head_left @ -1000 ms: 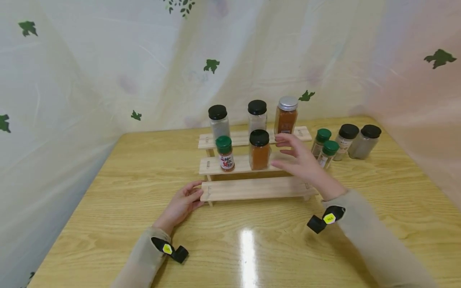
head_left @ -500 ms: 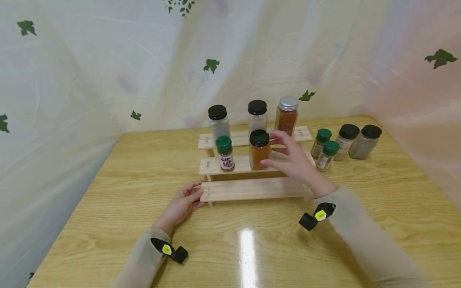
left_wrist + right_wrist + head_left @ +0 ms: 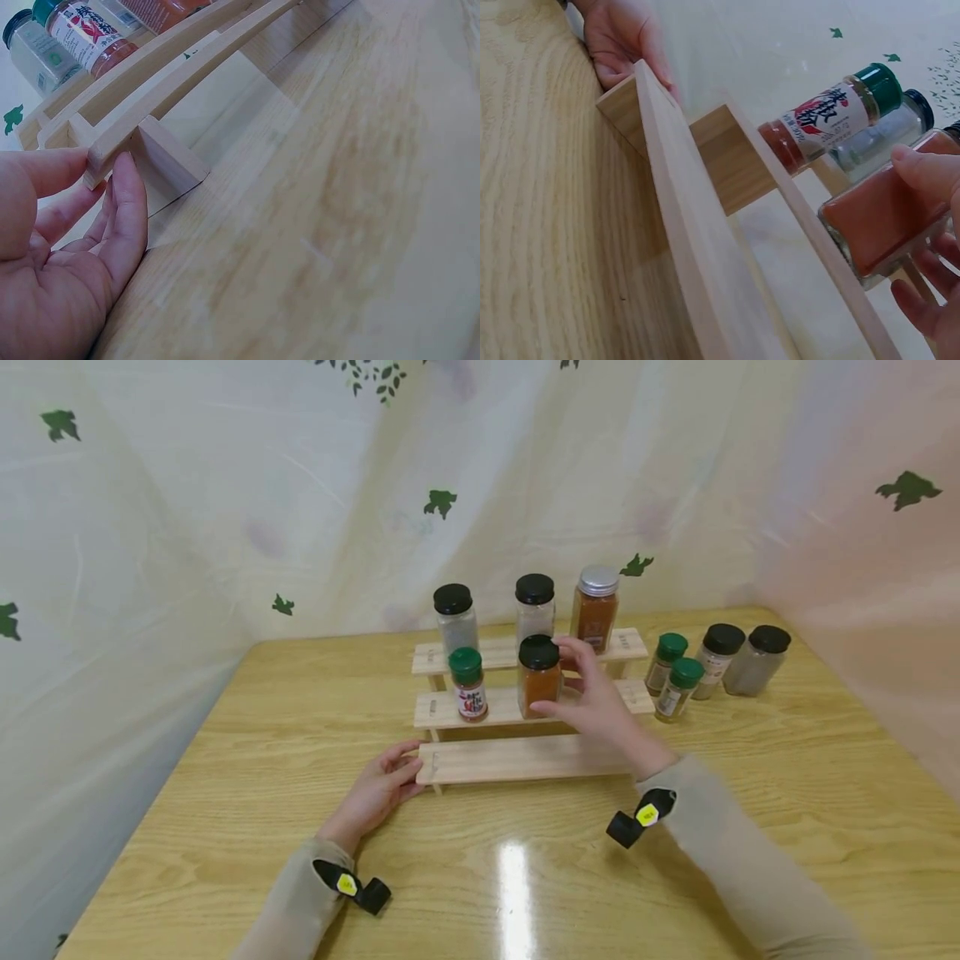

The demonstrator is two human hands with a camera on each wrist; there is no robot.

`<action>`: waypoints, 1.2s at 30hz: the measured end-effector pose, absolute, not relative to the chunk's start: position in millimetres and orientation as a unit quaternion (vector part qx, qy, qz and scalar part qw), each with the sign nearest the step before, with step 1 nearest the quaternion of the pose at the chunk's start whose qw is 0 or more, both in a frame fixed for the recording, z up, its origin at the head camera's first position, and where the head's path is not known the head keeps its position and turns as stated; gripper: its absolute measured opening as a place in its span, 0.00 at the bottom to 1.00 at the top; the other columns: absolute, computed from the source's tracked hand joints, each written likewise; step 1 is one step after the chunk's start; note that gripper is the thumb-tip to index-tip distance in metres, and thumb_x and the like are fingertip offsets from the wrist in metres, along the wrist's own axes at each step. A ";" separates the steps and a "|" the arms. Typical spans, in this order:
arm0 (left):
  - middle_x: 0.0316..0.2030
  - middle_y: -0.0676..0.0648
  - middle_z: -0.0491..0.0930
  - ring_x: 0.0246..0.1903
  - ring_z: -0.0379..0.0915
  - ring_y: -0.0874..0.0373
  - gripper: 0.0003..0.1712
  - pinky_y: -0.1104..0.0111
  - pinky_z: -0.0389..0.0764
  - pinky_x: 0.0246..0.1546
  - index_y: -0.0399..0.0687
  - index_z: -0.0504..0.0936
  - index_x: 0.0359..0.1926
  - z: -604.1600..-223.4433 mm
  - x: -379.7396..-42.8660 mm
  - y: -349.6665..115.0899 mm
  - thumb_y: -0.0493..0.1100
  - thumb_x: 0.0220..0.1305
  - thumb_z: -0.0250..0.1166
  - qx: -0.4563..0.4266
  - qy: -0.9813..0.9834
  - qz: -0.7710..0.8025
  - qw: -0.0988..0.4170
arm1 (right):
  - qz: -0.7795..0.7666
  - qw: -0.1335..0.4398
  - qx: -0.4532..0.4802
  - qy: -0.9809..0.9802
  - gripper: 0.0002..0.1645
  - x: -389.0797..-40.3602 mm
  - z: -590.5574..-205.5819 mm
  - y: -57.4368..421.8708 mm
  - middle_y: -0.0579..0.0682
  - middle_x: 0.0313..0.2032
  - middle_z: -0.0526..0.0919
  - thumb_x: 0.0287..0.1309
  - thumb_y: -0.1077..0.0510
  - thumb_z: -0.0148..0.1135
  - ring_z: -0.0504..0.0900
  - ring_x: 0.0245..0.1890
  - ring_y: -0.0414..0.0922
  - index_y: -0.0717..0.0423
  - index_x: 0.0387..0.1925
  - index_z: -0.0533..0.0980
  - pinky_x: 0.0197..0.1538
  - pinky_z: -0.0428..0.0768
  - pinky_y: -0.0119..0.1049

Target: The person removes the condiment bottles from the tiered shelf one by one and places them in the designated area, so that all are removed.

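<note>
Orange-filled jar (image 3: 539,683) is standing on the middle tier (image 3: 503,705) of the rack (image 3: 517,762), green-capped bottle (image 3: 470,687) at its nine o'clock; your right hand (image 3: 597,700) is grasping the jar, your left hand (image 3: 377,787) pinching the rack.

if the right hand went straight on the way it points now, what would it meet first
Most likely the square glass jar of orange powder with a black lid; the right hand appears to be touching it, though exact depth is hard to judge.

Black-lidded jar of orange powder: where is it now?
In the head view, the black-lidded orange jar stands on the wooden middle shelf, right of the green-capped bottle, with the right hand against its right side.
</note>
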State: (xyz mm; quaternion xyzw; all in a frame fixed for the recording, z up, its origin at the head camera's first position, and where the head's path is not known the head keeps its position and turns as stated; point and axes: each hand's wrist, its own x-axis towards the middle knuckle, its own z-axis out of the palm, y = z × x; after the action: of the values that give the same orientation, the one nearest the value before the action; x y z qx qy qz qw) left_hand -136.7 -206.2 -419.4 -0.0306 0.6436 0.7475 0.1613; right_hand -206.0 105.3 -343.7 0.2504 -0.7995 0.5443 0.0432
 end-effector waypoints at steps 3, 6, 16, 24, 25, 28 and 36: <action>0.41 0.52 0.72 0.38 0.76 0.66 0.28 0.76 0.79 0.40 0.30 0.51 0.69 -419.2 -136.4 -206.1 0.33 0.71 0.47 -0.030 0.643 0.748 0.162 | 0.547 0.055 0.243 -0.799 0.52 -205.7 -348.3 100.9 0.61 0.58 0.67 0.45 0.68 0.72 0.66 0.61 0.56 0.51 0.66 0.51 0.61 0.70 0.55; 0.41 0.52 0.72 0.38 0.76 0.66 0.29 0.76 0.79 0.41 0.30 0.50 0.69 -418.9 -136.1 -206.1 0.33 0.71 0.46 -0.029 0.644 0.747 0.163 | 0.545 0.071 0.233 -0.802 0.52 -204.3 -352.0 96.3 0.62 0.56 0.69 0.46 0.67 0.72 0.67 0.58 0.55 0.51 0.66 0.50 0.58 0.70 0.53; 0.42 0.52 0.72 0.39 0.75 0.67 0.29 0.76 0.79 0.41 0.31 0.51 0.69 -418.5 -135.5 -207.5 0.35 0.72 0.47 -0.034 0.651 0.740 0.166 | 0.549 0.107 0.203 -0.804 0.53 -200.4 -359.9 86.7 0.60 0.57 0.69 0.44 0.66 0.73 0.67 0.57 0.55 0.49 0.65 0.51 0.57 0.71 0.52; 0.42 0.52 0.72 0.38 0.75 0.67 0.28 0.76 0.79 0.41 0.31 0.51 0.69 -418.1 -135.6 -206.7 0.34 0.72 0.47 -0.036 0.650 0.742 0.161 | 0.548 0.126 0.202 -0.802 0.53 -197.1 -358.6 82.7 0.60 0.57 0.68 0.44 0.66 0.73 0.67 0.56 0.54 0.49 0.65 0.51 0.56 0.72 0.51; 0.42 0.52 0.72 0.38 0.75 0.66 0.28 0.76 0.79 0.41 0.31 0.51 0.69 -418.1 -135.6 -206.5 0.34 0.72 0.47 -0.036 0.650 0.742 0.160 | 0.546 0.127 0.202 -0.803 0.53 -196.9 -358.6 82.4 0.60 0.58 0.68 0.44 0.66 0.73 0.67 0.57 0.54 0.49 0.65 0.50 0.56 0.72 0.51; 0.42 0.52 0.72 0.38 0.75 0.66 0.28 0.76 0.79 0.41 0.31 0.52 0.68 -417.9 -135.6 -206.0 0.34 0.72 0.47 -0.036 0.651 0.741 0.160 | 0.544 0.133 0.204 -0.803 0.53 -196.8 -359.2 81.8 0.60 0.57 0.68 0.44 0.66 0.73 0.67 0.56 0.54 0.49 0.65 0.50 0.56 0.73 0.52; 0.41 0.52 0.72 0.37 0.76 0.66 0.28 0.76 0.79 0.40 0.32 0.52 0.69 -417.1 -136.1 -204.7 0.34 0.72 0.47 -0.044 0.651 0.740 0.161 | 0.541 0.136 0.206 -0.804 0.52 -195.8 -359.3 81.4 0.60 0.55 0.68 0.45 0.65 0.73 0.67 0.55 0.55 0.49 0.65 0.50 0.56 0.73 0.52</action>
State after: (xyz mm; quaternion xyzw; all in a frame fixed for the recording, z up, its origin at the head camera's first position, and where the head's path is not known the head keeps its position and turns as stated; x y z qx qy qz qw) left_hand -136.1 -204.7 -417.1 -0.0437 0.6514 0.7402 0.1609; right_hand -195.8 81.4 -359.3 0.2063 -0.8038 0.5411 0.1360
